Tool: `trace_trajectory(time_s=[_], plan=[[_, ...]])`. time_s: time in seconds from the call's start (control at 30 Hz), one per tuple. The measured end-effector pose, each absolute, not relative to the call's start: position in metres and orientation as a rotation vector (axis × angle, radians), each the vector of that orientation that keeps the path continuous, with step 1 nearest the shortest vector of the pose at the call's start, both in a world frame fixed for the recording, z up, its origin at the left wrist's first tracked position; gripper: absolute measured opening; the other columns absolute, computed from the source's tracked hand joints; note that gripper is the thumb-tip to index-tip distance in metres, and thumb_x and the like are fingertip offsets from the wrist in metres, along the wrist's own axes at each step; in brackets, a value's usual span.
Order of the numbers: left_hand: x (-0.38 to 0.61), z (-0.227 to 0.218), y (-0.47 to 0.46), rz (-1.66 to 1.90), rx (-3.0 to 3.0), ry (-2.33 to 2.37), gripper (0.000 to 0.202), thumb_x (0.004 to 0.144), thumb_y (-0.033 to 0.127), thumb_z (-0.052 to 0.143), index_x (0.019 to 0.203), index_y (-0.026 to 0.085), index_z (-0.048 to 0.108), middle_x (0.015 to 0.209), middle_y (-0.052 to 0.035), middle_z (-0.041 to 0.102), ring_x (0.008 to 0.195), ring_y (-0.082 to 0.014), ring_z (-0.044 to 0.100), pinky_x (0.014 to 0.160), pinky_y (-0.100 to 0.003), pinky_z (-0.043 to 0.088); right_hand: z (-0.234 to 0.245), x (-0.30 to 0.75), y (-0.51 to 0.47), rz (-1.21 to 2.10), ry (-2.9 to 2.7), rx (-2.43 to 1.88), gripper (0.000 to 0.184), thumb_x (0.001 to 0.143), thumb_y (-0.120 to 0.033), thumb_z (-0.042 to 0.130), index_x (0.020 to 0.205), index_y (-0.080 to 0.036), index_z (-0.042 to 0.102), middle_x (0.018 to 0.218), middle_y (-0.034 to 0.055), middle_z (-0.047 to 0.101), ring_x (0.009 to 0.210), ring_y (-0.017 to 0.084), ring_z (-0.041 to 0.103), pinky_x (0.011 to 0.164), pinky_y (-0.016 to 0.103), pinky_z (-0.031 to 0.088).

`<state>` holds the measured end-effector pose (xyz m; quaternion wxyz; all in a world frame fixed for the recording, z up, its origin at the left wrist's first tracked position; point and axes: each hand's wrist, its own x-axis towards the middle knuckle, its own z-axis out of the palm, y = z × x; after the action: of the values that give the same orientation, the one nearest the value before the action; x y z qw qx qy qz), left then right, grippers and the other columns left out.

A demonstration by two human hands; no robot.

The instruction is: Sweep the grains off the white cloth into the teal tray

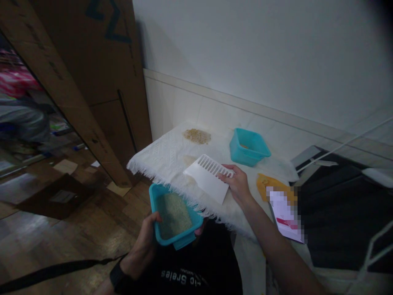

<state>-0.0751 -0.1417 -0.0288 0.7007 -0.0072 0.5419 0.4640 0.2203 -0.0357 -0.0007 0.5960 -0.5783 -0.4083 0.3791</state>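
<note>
In my left hand (146, 241) is a turquoise plastic tub (181, 241), gripped by its side just below the table's front edge. Pale grains (175, 215) that look like rice cover its bottom. My right hand (239, 186) grips a flat white plastic scraper (208, 190) with a row of slots, fingers around its slotted edge. The scraper is low over a white fringed cloth (159, 151), partly hiding a small pale patch of grains (189, 159). Further back on the cloth lies a pile of tan grains (197, 136).
A second turquoise tub (248, 157) stands at the back right with a little something orange-brown inside. Near my right forearm are a yellow item (262, 186) and a phone-like screen (285, 221). A tall cardboard box (113, 110) stands left, and a pale wall (260, 49) rises behind.
</note>
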Motion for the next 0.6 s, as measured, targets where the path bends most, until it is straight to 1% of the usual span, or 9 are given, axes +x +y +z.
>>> trace_trajectory(time_s=[0.07,0.2,0.3,0.4,0.5,0.6], plan=[[-0.075,-0.028,-0.142,1.015,0.018,1.226,0.032,0.075,0.010,0.062,0.102,0.010,0.078,0.070,-0.0105,0.080,0.058,-0.0271,0.076,0.041,-0.030,0.054,-0.002,0.214,-0.040,0.927,-0.959,-1.326,0.063,0.044,-0.040,0.105,0.097,-0.021,0.078,0.076,0.0014,0.081,0.065,0.022,0.072,0.065,0.034,0.057],[-0.076,-0.026,-0.143,1.000,0.025,1.204,0.033,0.075,0.010,0.063,0.104,0.010,0.078,0.069,-0.0098,0.080,0.060,-0.0277,0.077,0.051,-0.034,0.062,-0.004,0.202,-0.053,1.004,-0.977,-1.317,0.062,0.046,-0.039,0.106,0.099,-0.021,0.079,0.077,0.0013,0.082,0.066,0.021,0.073,0.066,0.033,0.058],[-0.075,-0.020,-0.144,0.982,-0.008,1.161,0.033,0.075,0.012,0.065,0.105,0.010,0.079,0.064,-0.0088,0.077,0.057,-0.0283,0.075,0.050,-0.034,0.061,-0.005,0.193,-0.063,1.064,-1.039,-1.309,0.060,0.050,-0.039,0.106,0.100,-0.021,0.079,0.079,0.0018,0.083,0.067,0.022,0.074,0.068,0.034,0.060],[-0.074,-0.014,-0.144,0.969,-0.034,1.159,0.033,0.073,0.011,0.065,0.103,0.011,0.079,0.059,-0.0061,0.074,0.049,-0.0254,0.069,0.045,-0.032,0.056,-0.004,0.196,-0.068,1.061,-1.096,-1.310,0.060,0.053,-0.041,0.106,0.103,-0.020,0.080,0.082,0.0034,0.084,0.069,0.023,0.076,0.068,0.035,0.060],[-0.073,-0.011,-0.143,0.964,0.007,1.227,0.026,0.076,0.011,0.062,0.099,0.011,0.076,0.061,-0.0056,0.074,0.040,-0.0210,0.060,0.038,-0.030,0.048,0.001,0.219,-0.065,0.879,-1.043,-1.297,0.064,0.056,-0.046,0.105,0.109,-0.020,0.079,0.089,0.0052,0.086,0.075,0.025,0.078,0.073,0.038,0.063],[-0.073,-0.011,-0.142,0.950,0.068,1.267,0.019,0.081,0.012,0.061,0.094,0.012,0.074,0.054,-0.0029,0.068,0.035,-0.0196,0.054,0.036,-0.030,0.046,0.010,0.254,-0.057,0.497,-0.995,-1.325,0.065,0.062,-0.054,0.100,0.113,-0.021,0.077,0.093,0.0062,0.085,0.079,0.026,0.079,0.076,0.040,0.063]])
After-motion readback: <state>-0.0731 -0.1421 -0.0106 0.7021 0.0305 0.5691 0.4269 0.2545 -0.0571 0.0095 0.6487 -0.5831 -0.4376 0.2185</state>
